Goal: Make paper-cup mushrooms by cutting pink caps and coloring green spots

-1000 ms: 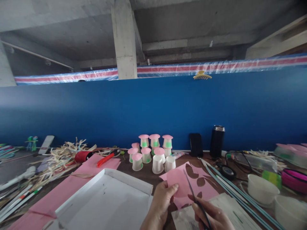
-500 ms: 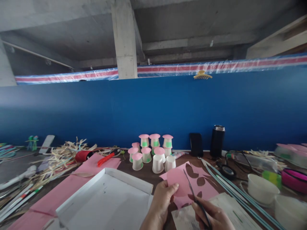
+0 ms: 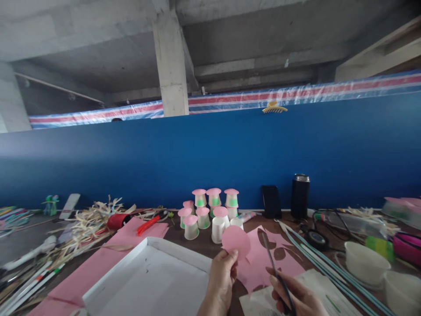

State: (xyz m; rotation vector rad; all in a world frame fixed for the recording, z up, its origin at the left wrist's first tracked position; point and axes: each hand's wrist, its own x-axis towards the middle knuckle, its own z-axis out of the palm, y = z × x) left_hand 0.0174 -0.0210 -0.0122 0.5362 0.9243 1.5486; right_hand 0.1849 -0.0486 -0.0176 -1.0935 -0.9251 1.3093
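Toward the lower centre of the frame, a round piece of pink paper (image 3: 236, 242) is held up, flat face toward the viewer, between the thumb and fingers of the left hand (image 3: 221, 281). Its upper edge overlaps a white cup behind it in the view. Just to the right, the right hand (image 3: 297, 295) is curled around the handles of a pair of scissors (image 3: 271, 261), the blades pointing up the frame, apart from the round piece; whether they are fully together I cannot tell. Beneath the scissors lies a pink sheet (image 3: 253, 274) with several cut-out gaps, partly covering the brown tabletop, and a printed paper (image 3: 319, 289) sits below it at the lower right.

Left of the left hand, a shallow white tray (image 3: 179, 251) fills the bottom centre, with long pink paper (image 3: 79, 274) running along its left side. Above the hands, near the middle, stands a cluster of upturned cups with pink tops (image 3: 190, 231), some stacked. To their right, a black phone-like slab (image 3: 271, 202) leans near a black bottle (image 3: 300, 197). Pale blue rods (image 3: 329, 267) slant across the lower right, beside whitish cups (image 3: 366, 259). A blue panel (image 3: 210, 153) spans the frame behind everything, with a yellow claw clip (image 3: 274, 107) on its top edge.
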